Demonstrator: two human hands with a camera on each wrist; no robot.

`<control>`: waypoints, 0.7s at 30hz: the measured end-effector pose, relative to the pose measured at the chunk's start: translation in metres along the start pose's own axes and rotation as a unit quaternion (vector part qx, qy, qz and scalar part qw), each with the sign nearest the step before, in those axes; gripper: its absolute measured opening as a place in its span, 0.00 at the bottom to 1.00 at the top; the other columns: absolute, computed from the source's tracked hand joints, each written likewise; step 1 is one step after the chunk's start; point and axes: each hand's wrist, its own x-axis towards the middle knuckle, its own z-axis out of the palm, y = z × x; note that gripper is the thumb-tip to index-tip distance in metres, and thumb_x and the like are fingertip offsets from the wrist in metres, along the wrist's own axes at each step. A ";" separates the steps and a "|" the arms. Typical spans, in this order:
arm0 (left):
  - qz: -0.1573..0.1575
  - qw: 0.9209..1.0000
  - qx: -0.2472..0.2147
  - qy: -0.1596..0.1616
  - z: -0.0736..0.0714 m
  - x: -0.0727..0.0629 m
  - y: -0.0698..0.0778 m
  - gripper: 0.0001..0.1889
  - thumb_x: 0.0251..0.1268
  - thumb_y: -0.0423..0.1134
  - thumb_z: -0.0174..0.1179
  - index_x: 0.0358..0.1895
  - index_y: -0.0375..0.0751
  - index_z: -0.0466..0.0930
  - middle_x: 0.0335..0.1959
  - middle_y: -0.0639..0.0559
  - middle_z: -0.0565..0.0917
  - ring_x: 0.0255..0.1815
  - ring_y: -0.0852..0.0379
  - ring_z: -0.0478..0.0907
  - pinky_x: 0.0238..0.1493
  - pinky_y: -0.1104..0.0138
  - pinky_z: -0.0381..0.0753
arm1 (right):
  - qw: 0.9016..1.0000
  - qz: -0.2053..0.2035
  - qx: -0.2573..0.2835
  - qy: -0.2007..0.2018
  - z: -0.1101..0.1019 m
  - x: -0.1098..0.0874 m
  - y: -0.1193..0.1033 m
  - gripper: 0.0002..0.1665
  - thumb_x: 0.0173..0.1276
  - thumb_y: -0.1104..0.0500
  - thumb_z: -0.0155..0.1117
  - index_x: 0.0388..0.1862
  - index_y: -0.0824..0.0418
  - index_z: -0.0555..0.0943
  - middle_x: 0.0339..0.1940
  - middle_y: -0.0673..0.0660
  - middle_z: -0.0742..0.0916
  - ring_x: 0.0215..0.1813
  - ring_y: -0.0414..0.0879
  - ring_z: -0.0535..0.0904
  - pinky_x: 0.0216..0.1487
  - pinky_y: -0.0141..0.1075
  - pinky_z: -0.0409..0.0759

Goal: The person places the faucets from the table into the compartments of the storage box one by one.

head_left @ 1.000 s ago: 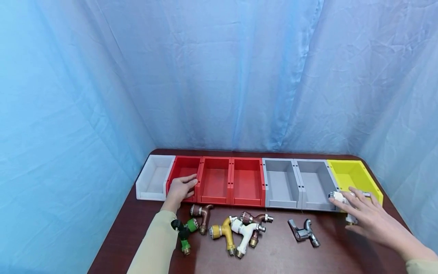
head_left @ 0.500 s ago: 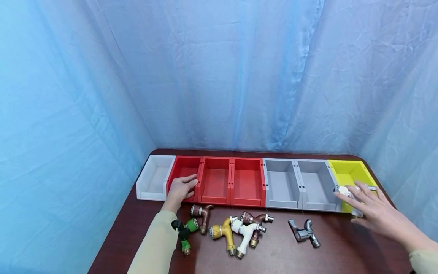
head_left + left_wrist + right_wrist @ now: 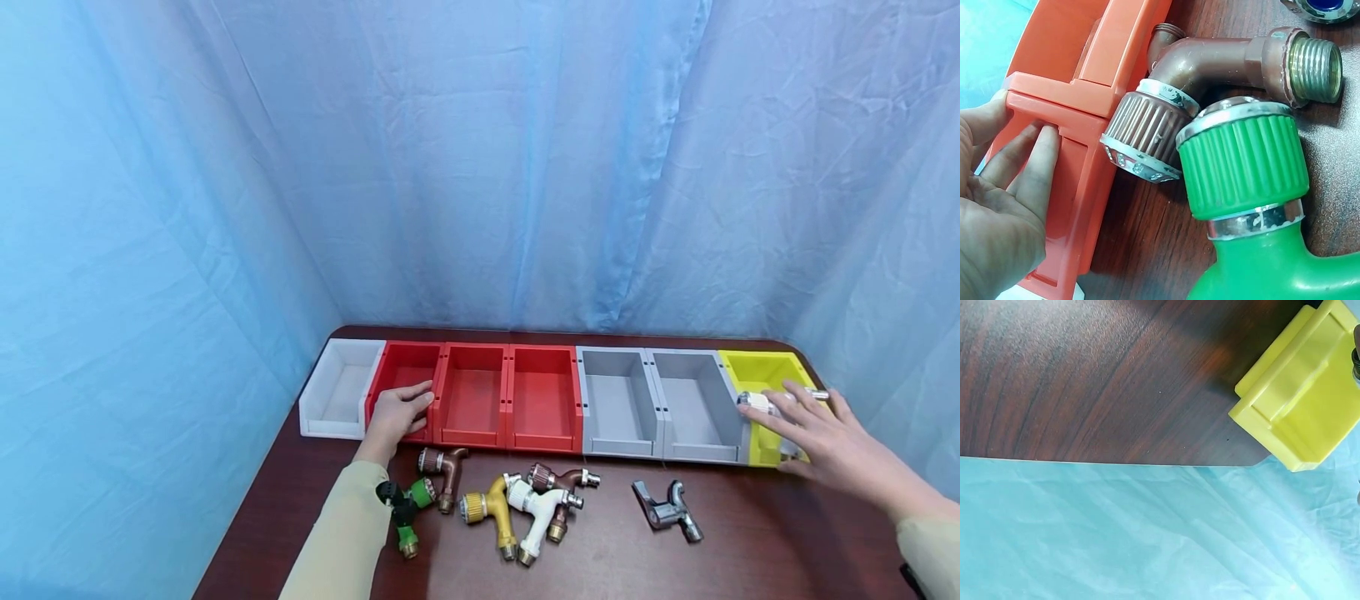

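Observation:
My right hand (image 3: 836,446) grips a white faucet (image 3: 757,404) over the yellow bin (image 3: 765,454), fingers across its top and thumb below. Its ribbed knob sticks out to the left and a metal spout end to the right; the fingers hide its middle. In the right wrist view only a sliver of the faucet's fitting (image 3: 1356,365) shows at the edge, over the yellow bin. My left hand (image 3: 392,417) reaches into the leftmost red bin (image 3: 1072,187), its extended fingertips touching the right-hand wall. Below it lie a brown faucet (image 3: 1210,62) and a green faucet (image 3: 1244,169).
A row of bins lines the table's back: a white bin (image 3: 330,429), red ones, two grey bins (image 3: 622,447) and the yellow one. In front lie a yellow faucet (image 3: 497,508), another white faucet (image 3: 542,512), a second brown faucet (image 3: 555,479) and a chrome faucet (image 3: 667,510). Blue curtains surround the table.
My right hand has moved away from me and slightly right with the white faucet, from the yellow bin's front to over it. The left hand stays put.

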 end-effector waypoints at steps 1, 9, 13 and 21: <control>-0.001 1.000 0.000 0.001 0.000 0.000 0.000 0.24 0.73 0.44 0.64 0.70 0.50 0.78 0.69 0.40 0.76 0.63 0.41 0.80 0.56 0.56 0.84 | 1.000 -0.002 -0.001 -0.001 0.001 0.000 0.002 0.49 0.69 0.22 0.25 0.77 0.43 0.69 0.65 0.64 0.75 0.86 0.52 0.43 0.76 0.69 0.26; -0.003 1.000 -0.003 0.002 0.000 0.000 0.001 0.23 0.73 0.44 0.64 0.69 0.51 0.79 0.69 0.41 0.76 0.63 0.42 0.80 0.55 0.56 0.84 | 1.000 -0.001 0.013 -0.012 0.004 0.002 0.013 0.49 0.65 0.23 0.52 0.78 0.46 0.68 0.66 0.66 0.76 0.86 0.46 0.39 0.78 0.70 0.34; -0.005 1.000 -0.006 0.001 0.000 -0.001 0.001 0.23 0.73 0.44 0.64 0.69 0.51 0.78 0.69 0.40 0.76 0.63 0.42 0.80 0.56 0.56 0.84 | 0.999 0.016 0.012 -0.034 0.002 0.005 0.015 0.63 0.44 0.48 0.86 0.80 0.47 0.65 0.67 0.65 0.76 0.86 0.49 0.42 0.74 0.73 0.42; -0.003 1.000 -0.005 0.000 0.000 -0.002 0.001 0.24 0.73 0.44 0.64 0.70 0.50 0.78 0.69 0.40 0.76 0.62 0.42 0.81 0.56 0.56 0.84 | 0.994 0.060 0.036 -0.082 0.000 0.013 0.017 0.68 0.43 0.59 0.87 0.82 0.45 0.60 0.69 0.69 0.74 0.81 0.65 0.51 0.76 0.67 0.21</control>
